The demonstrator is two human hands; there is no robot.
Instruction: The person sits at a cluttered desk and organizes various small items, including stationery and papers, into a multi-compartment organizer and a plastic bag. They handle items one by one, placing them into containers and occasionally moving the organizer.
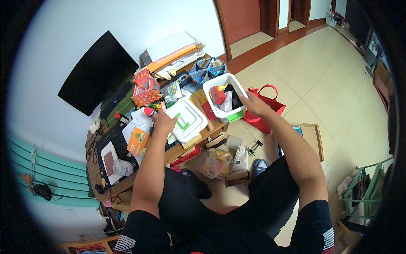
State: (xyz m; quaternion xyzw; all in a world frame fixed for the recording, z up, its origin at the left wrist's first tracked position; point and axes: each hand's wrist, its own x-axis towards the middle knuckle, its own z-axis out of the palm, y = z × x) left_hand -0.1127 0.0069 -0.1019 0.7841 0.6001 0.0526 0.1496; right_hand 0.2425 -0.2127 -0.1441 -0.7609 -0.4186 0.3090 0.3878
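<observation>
My right hand (255, 104) grips the right rim of a white plastic storage box (229, 115) with a green clip, at the desk's edge. In the box lie a red bottle with a yellow top (218, 94), a white packet (226, 102) and a black item (235, 97). My left hand (164, 122) is over the desk, its fingers around a tube with a red cap (148, 111). Its thumb reaches over the edge of a white lid with a green handle (194, 116), which lies on the desk. The fingers partly hide the tube.
A cluttered wooden desk (177, 153) holds a monitor (100, 73), a keyboard (120, 139), an orange box (138, 140), a red pen holder (146, 95) and a blue divided organizer (200, 76). Below are a red bag (265, 122), a plastic bag (215, 163) and an open carton (312, 141).
</observation>
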